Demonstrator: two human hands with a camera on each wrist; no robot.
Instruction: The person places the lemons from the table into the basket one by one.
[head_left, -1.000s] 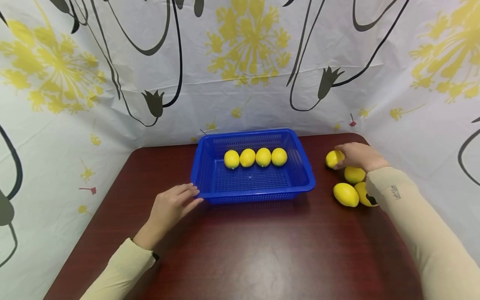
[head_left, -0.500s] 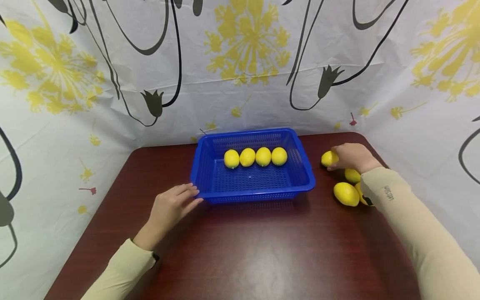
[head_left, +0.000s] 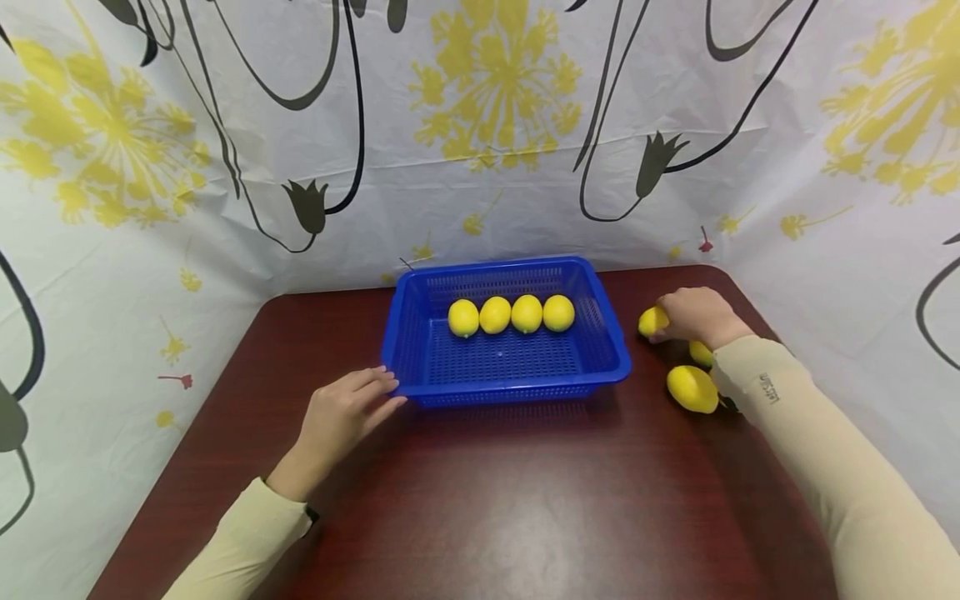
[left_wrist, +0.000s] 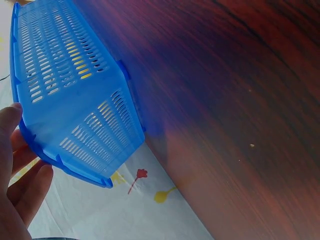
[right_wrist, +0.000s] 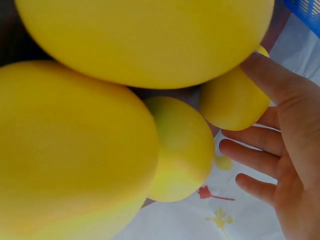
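Biggest thing by far was the sheet [head_left: 450, 192], white with yellow flowers and dark stems, hanging behind the basket and round both sides of it. Next was the table [head_left: 480, 500], dark reddish and a bit shiny, under the basket and well out in front of it. Then the basket [head_left: 510, 387] itself, blue with slotted walls, long side facing the person.

After that, two beige sleeves: the right sleeve [head_left: 810, 442], with lettering near the cuff, reached in right of the basket, and the left sleeve [head_left: 247, 525] came up in front and left of it.

Right hand [head_left: 697, 315] was off to the basket's right, thumb and fingers pinched round a lemon [head_left: 651, 322]. Couldn't tell if that one touched the table. Left hand [head_left: 343, 412] was at the basket's near left corner, fingers pretty straight and loose, tips just resting on the rim.

Four lemons [head_left: 495, 316] sat inside the basket in a row toward its back wall. Three others [head_left: 692, 389] were bunched right of the basket, two of them partly hidden by the right arm. Smallest was a dark bit [head_left: 311, 515] at the left cuff, in front and left of the basket.
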